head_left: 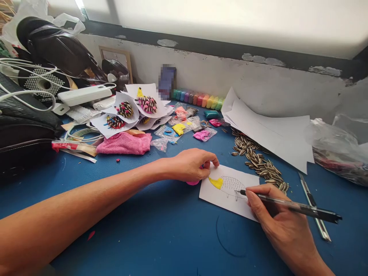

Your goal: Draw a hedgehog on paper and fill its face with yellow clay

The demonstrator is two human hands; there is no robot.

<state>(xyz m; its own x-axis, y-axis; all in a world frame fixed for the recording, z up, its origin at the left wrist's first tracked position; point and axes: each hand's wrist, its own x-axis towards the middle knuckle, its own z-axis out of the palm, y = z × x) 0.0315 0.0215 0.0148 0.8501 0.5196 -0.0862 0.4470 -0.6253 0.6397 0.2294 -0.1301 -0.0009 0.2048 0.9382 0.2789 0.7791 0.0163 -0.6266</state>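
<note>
A black-and-clear pen (299,207) is gripped in my right hand (283,226), its tip on a small white paper (247,213). That paper bears a line-drawn hedgehog (233,187) with short marks across its back and a yellow clay face (216,183). At the paper's upper left corner is my left hand (191,165), fingers curled, thumb and index finger at the paper's edge. Something pink (193,183) shows beneath that hand, with a bit of blue between its fingers; what they hold is mostly hidden.
Sunflower seeds (264,167) lie behind the paper, beside larger white sheets (267,126). A utility knife (312,203) rests at right. Finished seed hedgehogs (146,104), a pink cloth (124,143), bagged clay (179,128) and a row of coloured clays (199,99) stand farther back.
</note>
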